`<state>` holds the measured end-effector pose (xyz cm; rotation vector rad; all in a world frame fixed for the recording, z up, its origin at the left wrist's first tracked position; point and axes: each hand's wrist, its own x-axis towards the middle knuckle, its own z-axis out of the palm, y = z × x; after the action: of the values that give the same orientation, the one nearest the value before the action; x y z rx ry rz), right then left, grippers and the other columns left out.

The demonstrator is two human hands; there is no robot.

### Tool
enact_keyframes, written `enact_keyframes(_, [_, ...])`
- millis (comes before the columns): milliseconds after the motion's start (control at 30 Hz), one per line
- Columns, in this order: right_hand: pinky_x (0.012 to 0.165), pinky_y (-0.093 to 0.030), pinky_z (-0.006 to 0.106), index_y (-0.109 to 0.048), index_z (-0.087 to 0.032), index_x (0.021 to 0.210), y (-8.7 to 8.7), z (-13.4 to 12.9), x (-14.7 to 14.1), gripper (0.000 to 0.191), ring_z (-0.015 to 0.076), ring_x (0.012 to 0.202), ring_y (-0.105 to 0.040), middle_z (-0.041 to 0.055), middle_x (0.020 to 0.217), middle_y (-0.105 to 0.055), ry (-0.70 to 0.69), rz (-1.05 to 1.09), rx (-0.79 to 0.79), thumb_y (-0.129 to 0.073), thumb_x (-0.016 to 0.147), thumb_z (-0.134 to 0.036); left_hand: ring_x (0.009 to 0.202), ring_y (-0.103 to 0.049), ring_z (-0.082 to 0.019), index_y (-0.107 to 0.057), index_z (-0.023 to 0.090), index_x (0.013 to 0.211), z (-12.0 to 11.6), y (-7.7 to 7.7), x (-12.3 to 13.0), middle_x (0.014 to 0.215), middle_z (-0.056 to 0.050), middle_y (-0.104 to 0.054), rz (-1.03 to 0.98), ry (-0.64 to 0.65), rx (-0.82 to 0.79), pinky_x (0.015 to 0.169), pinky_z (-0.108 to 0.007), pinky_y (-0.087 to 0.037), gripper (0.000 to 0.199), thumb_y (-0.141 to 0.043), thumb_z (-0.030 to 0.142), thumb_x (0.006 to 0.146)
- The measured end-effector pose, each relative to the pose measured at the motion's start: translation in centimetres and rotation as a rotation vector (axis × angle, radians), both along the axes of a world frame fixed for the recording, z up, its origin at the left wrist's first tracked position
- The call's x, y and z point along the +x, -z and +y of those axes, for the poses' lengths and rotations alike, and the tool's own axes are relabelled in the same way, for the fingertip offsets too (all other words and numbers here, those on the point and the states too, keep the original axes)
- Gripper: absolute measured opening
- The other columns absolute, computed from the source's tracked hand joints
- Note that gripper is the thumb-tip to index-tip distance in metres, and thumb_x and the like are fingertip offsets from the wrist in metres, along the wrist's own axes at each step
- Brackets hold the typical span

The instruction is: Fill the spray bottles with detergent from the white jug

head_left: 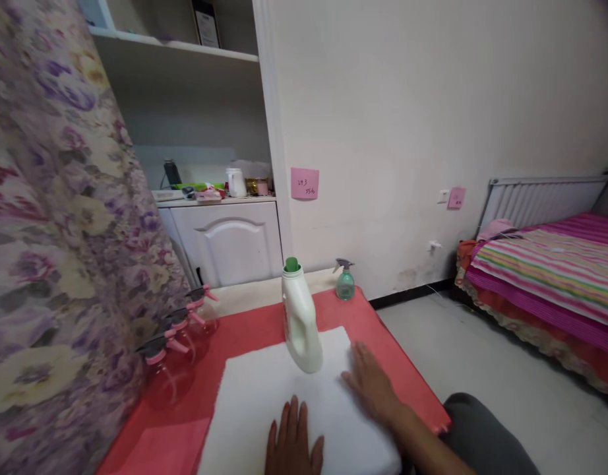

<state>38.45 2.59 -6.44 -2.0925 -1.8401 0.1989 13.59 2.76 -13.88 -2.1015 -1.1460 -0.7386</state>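
My left hand lies flat on a white cloth near its front, fingers stretched out and holding nothing. At the cloth's right edge, my right hand is slightly blurred, with its thumb apart from the fingers and nothing in its grasp. Beyond both hands a pale green-white jug with a moulded handle stands upright, its base on the cloth's far part. A green piece shows at the jug's mouth. Neither hand touches the jug.
Several clear spray bottles with pink parts line the left side of the red-covered table. A green spray bottle stands at the far right corner. A floral curtain hangs on the left; a bed is at right.
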Motion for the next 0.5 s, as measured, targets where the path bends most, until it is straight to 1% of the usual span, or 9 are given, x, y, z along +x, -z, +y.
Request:
enact_keyframes(33, [0.119,-0.020,0.036,-0.030,-0.011,0.149,0.2,-0.1,-1.7,0.077,0.0254,0.147,-0.019,0.0102,0.159,-0.023,-0.060,0.006,0.003,-0.033,0.092,-0.063,0.116,-0.059,-0.027,-0.062,0.017,0.122,0.1,0.1,0.0,0.130,-0.012,-0.065,-0.002,-0.003,-0.002,0.096,-0.045,-0.040,0.045,-0.048,0.038,0.085])
enact_keyframes(67, [0.120,-0.020,0.037,-0.029,-0.011,0.150,0.4,-0.1,-3.1,0.078,0.0256,0.147,-0.018,0.0099,0.159,-0.022,-0.118,0.012,0.009,-0.033,0.092,-0.063,0.117,-0.059,-0.027,-0.062,0.018,0.122,0.1,0.2,-0.1,0.130,-0.012,-0.065,-0.003,-0.005,-0.004,0.097,-0.045,-0.040,0.045,-0.048,0.038,0.085])
enact_keyframes(100, [0.120,-0.018,0.039,-0.028,-0.009,0.150,0.7,-0.2,-4.1,0.080,0.0273,0.147,-0.017,0.0121,0.159,-0.022,-0.161,0.023,0.020,-0.032,0.092,-0.064,0.117,-0.059,-0.027,-0.062,0.018,0.123,0.2,0.3,-0.1,0.130,-0.011,-0.065,-0.004,-0.004,-0.009,0.097,-0.045,-0.040,0.045,-0.048,0.038,0.085])
enact_keyframes(133, [0.120,-0.018,0.040,-0.028,-0.008,0.149,1.0,-0.3,-4.7,0.080,0.0281,0.147,-0.017,0.0129,0.158,-0.022,-0.177,0.028,0.023,-0.031,0.092,-0.065,0.117,-0.059,-0.027,-0.062,0.018,0.123,0.3,0.4,-0.1,0.130,-0.012,-0.065,-0.003,-0.002,-0.016,0.097,-0.045,-0.040,0.045,-0.048,0.038,0.085])
enact_keyframes(200, [0.120,-0.017,0.042,-0.028,-0.008,0.149,1.6,-0.4,-4.7,0.081,0.0289,0.147,-0.017,0.0138,0.158,-0.022,-0.174,0.032,0.017,-0.029,0.092,-0.066,0.118,-0.058,-0.027,-0.062,0.018,0.124,0.3,0.5,-0.2,0.131,-0.012,-0.064,-0.002,0.002,-0.036,0.097,-0.045,-0.040,0.045,-0.048,0.037,0.085])
enact_keyframes(300, [0.119,-0.018,0.044,-0.028,-0.009,0.149,2.1,-0.2,-2.6,0.081,0.0295,0.147,-0.018,0.0142,0.158,-0.021,-0.113,0.018,-0.006,-0.027,0.092,-0.066,0.119,-0.058,-0.027,-0.061,0.018,0.125,0.3,0.7,-0.1,0.132,-0.011,-0.063,-0.014,-0.007,-0.059,0.098,-0.046,-0.039,0.045,-0.047,0.035,0.086])
enact_keyframes(400, [0.119,-0.018,0.046,-0.029,-0.004,0.148,2.2,0.2,0.4,0.084,0.0318,0.146,-0.019,0.0188,0.157,-0.023,-0.029,0.003,-0.021,-0.023,0.093,-0.067,0.119,-0.058,-0.027,-0.061,0.018,0.125,0.2,0.8,0.0,0.133,-0.011,-0.063,-0.024,-0.010,-0.070,0.099,-0.046,-0.039,0.046,-0.047,0.035,0.086])
enact_keyframes(500, [0.119,-0.015,0.044,-0.030,-0.002,0.148,2.5,0.7,3.1,0.084,0.0310,0.146,-0.019,0.0191,0.157,-0.024,0.046,-0.015,-0.033,-0.023,0.093,-0.066,0.119,-0.058,-0.027,-0.061,0.017,0.125,0.1,0.6,0.0,0.132,-0.012,-0.063,-0.029,0.000,-0.070,0.098,-0.047,-0.039,0.045,-0.047,0.035,0.086])
